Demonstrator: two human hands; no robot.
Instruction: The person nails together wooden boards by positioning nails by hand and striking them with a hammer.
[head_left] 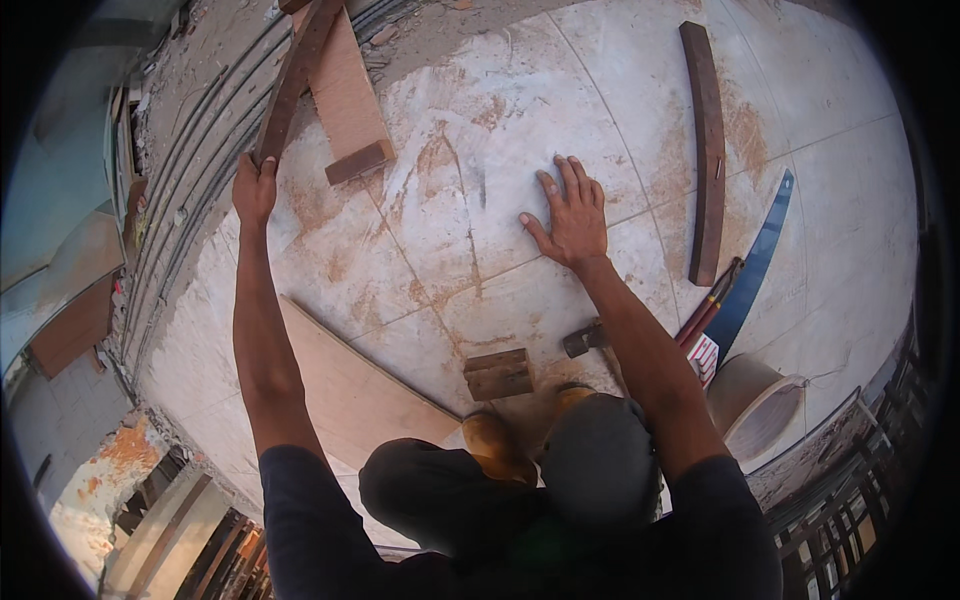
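My left hand (256,190) is closed round the near end of a long dark wooden beam (297,82), which slants away toward the far left. Beside that beam lies a narrow plywood strip (347,95) with a short wooden crosspiece (360,162) at its near end. My right hand (572,212) holds nothing; its fingers are spread over the tiled floor (520,240), and whether it touches the floor I cannot tell. To its right lies another dark wooden beam (706,150). A hammer (588,338), partly hidden by my right forearm, lies near a wooden block (498,374).
A handsaw (750,268) and a red-handled tool (710,303) lie at the right, near a round bucket (757,408) on its side. A plywood sheet (360,390) lies left of my feet. Long thin rods (200,160) run along the floor's left edge.
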